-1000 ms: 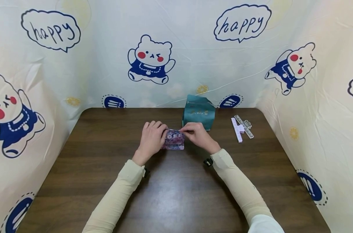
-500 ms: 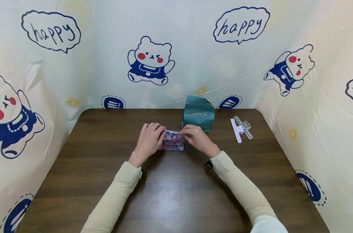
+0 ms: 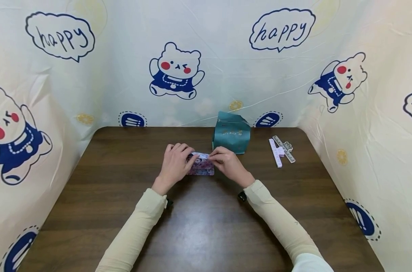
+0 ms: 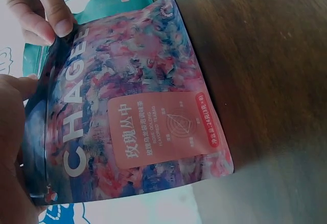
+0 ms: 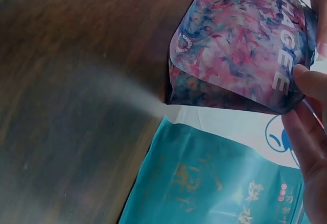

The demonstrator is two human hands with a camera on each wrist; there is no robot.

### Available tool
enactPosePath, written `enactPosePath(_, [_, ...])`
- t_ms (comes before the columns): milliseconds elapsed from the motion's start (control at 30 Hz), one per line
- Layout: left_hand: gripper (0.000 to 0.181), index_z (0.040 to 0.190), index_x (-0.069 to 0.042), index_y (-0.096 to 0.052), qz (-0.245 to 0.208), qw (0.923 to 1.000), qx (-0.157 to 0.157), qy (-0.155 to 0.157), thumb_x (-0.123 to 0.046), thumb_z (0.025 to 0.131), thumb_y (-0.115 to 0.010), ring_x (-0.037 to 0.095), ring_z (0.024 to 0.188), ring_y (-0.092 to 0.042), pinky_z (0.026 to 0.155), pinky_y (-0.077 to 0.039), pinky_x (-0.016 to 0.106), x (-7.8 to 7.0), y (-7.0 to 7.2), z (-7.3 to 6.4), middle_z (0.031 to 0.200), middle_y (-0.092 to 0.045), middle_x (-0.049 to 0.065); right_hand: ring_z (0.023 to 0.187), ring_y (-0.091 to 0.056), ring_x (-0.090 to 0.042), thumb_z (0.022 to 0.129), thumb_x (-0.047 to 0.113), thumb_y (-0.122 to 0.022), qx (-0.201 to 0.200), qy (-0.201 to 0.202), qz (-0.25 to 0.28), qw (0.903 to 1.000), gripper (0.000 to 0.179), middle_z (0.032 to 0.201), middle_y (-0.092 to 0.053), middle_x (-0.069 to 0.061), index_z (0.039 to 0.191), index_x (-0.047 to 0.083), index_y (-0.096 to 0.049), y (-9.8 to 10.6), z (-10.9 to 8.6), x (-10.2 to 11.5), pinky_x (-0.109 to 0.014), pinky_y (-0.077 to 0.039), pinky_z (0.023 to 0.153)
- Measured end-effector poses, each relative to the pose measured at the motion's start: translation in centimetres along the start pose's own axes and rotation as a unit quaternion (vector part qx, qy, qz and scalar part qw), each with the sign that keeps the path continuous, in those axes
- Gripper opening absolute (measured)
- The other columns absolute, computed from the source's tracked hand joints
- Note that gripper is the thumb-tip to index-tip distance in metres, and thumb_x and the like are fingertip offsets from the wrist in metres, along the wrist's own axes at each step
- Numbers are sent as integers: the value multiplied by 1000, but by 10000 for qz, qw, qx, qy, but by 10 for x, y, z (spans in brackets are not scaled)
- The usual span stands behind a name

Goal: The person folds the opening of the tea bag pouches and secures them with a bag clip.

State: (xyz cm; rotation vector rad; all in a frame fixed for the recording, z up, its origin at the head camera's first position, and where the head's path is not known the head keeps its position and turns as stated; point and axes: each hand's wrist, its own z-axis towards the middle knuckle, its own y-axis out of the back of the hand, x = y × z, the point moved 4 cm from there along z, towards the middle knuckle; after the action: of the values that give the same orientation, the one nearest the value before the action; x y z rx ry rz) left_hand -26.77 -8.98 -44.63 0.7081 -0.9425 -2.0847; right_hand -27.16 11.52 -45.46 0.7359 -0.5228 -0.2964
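Note:
A tea pouch (image 4: 153,71) with a pink and blue painted pattern and the word CHAGEE stands on the table in front of me. My left hand (image 3: 174,161) grips its top edge at the left end. At the right end of the same edge, my right hand (image 3: 229,161) pinches the pouch between thumb and fingers. The top strip is folded over toward me, and its pale side shows in the head view. In the right wrist view the pouch's side gusset spreads at the bottom.
Just behind my right hand stands a teal bag (image 3: 231,132) with gold lettering. Two sealing clips, one lilac (image 3: 275,152) and one clear (image 3: 284,149), lie crossed at the right. A printed curtain (image 3: 226,68) encloses the dark wooden table (image 3: 206,226).
The pouch's top edge has folded forward and down, so its pale strip now shows and covers part of the lettering. Both hands have stayed on the edge, shifting only slightly.

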Motion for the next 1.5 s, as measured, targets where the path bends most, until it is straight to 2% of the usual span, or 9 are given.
enactPosePath(167, [25,102,-13,-74,36,10000,83,25,-36,100,-64,27,93,-62,83,-42,45,1,1,0,100,-71,6,102,-64,-18,85,0,-80,82,-224,46,9997,15,109,-70,-5,100,5,-81,-4,1,-1,-33,-56,90])
enactPosePath(267, [25,102,-12,-74,38,9999,108,1,-35,101,-64,27,93,-62,84,-41,46,1,1,0,101,-71,7,100,-65,-18,86,4,-81,97,-473,124,9988,11,107,-71,-5,97,5,-81,-5,5,-1,-34,-57,89])
enactPosePath(367, [23,102,-12,-74,27,10000,64,-47,-33,100,-65,27,93,-62,83,-41,46,0,0,0,100,-71,7,92,-67,-16,85,7,-83,53,-814,216,9964,10,100,-72,-5,93,6,-79,-7,9,-2,-32,-58,83])
enactPosePath(500, [18,102,-13,-74,13,9999,-61,-96,-29,100,-66,27,93,-62,84,-38,47,-2,-2,0,100,-72,6,83,-67,-14,83,9,-85,26,-1240,220,9920,15,92,-73,-3,96,8,-77,-9,15,-6,-29,-57,74])
enactPosePath(767, [14,105,-13,-77,92,9998,-169,16,-21,100,-66,27,92,-60,85,-35,48,-11,-2,-1,98,-71,7,72,-63,-10,82,6,-85,466,-1723,238,9836,10,84,-73,0,89,11,-79,-11,26,-13,-26,-54,66])
enactPosePath(1067, [14,105,-11,-80,136,9988,-337,319,-17,98,-69,28,87,-61,83,-38,48,-18,2,-3,94,-71,8,76,-64,-9,84,15,-84,794,-1752,279,9809,9,88,-74,1,92,13,-80,-12,28,-13,-26,-56,69])
enactPosePath(1233, [15,105,-11,-80,232,9986,-330,345,-16,98,-69,28,85,-62,82,-38,47,-20,3,-2,95,-73,7,74,-63,-7,92,19,-77,813,-1635,340,9826,10,91,-75,2,99,14,-82,-11,30,-9,-25,-54,66])
enactPosePath(1300, [16,106,-11,-80,271,9985,-239,403,-16,99,-68,28,86,-62,82,-38,46,-20,4,-2,97,-73,7,72,-62,-7,95,19,-74,837,-1572,327,9835,12,93,-74,3,102,14,-82,-12,31,-8,-25,-53,65])
enactPosePath(1500, [18,111,-13,-80,307,9953,427,818,-15,101,-64,29,94,-63,86,-39,47,-25,10,1,106,-74,7,78,-65,-11,95,16,-73,778,-1194,80,9898,12,95,-74,0,103,12,-82,-14,32,-5,-28,-54,68])
